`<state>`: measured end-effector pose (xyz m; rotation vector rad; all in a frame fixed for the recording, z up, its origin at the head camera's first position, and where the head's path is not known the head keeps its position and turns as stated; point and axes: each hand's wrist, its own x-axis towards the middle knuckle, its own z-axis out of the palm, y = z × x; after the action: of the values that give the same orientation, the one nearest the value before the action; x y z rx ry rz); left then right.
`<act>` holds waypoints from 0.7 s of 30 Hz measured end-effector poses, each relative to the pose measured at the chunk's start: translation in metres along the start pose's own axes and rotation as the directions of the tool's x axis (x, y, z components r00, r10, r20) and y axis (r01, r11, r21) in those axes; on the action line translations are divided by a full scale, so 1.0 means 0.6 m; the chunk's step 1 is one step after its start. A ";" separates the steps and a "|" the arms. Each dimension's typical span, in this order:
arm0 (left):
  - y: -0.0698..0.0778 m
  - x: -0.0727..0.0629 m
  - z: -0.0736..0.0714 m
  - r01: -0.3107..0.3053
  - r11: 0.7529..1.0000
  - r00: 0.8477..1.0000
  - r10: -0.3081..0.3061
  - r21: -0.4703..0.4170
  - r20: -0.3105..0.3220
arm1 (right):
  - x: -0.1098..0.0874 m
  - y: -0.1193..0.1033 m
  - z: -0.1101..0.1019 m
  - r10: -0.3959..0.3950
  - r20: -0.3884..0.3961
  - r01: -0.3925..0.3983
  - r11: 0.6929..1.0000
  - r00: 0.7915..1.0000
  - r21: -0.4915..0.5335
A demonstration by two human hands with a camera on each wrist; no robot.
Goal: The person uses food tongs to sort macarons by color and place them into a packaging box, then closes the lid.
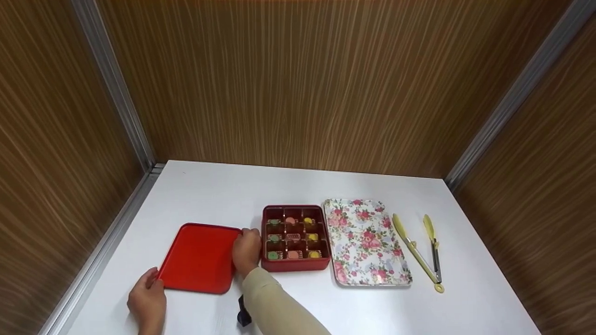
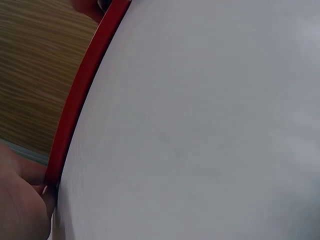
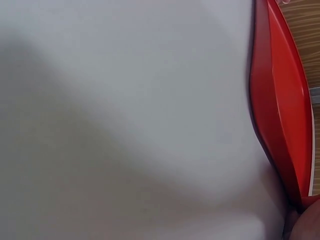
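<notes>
A square red lid [image 1: 202, 260] with a low raised rim lies at the left of the white table. My left hand [image 1: 148, 298] grips its left edge near the front corner, thumb and fingers at the rim; in the left wrist view that hand [image 2: 22, 200] pinches the end of the red side. On the opposite edge, my right hand [image 1: 247, 249] holds the lid, its fingers curled at the rim beside the red box [image 1: 295, 265]. Only part of the right hand [image 3: 306, 225] shows at the corner of the right wrist view. Small green, pink and yellow sweets sit in the box's divided compartments.
A floral tray [image 1: 368, 242] lies right of the box, nearly against it. Beyond it on the right rest spread tongs [image 1: 426, 260] with yellow tips. Wood-grain panels [image 1: 298, 93] wall the table at the back and sides. A dark object [image 1: 243, 314] shows by the right forearm.
</notes>
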<state>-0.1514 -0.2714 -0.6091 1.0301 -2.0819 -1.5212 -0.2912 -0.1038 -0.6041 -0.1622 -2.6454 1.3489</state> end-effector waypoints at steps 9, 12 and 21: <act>-0.006 0.005 -0.005 -0.030 1.000 0.999 0.030 -0.002 -0.033 | 0.000 -0.002 0.003 0.011 -0.023 -0.011 1.000 1.000 -0.006; -0.006 0.007 -0.005 -0.017 1.000 0.999 0.016 -0.013 -0.039 | 0.001 -0.003 0.005 0.020 -0.016 -0.019 1.000 1.000 0.008; -0.004 0.008 -0.003 0.025 0.997 0.999 -0.028 -0.070 -0.033 | 0.004 0.000 0.008 0.033 -0.025 -0.030 0.993 0.999 0.113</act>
<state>-0.1527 -0.2764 -0.6113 1.0544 -1.9856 -1.5667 -0.2944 -0.1069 -0.6066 -0.2064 -2.5471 1.4898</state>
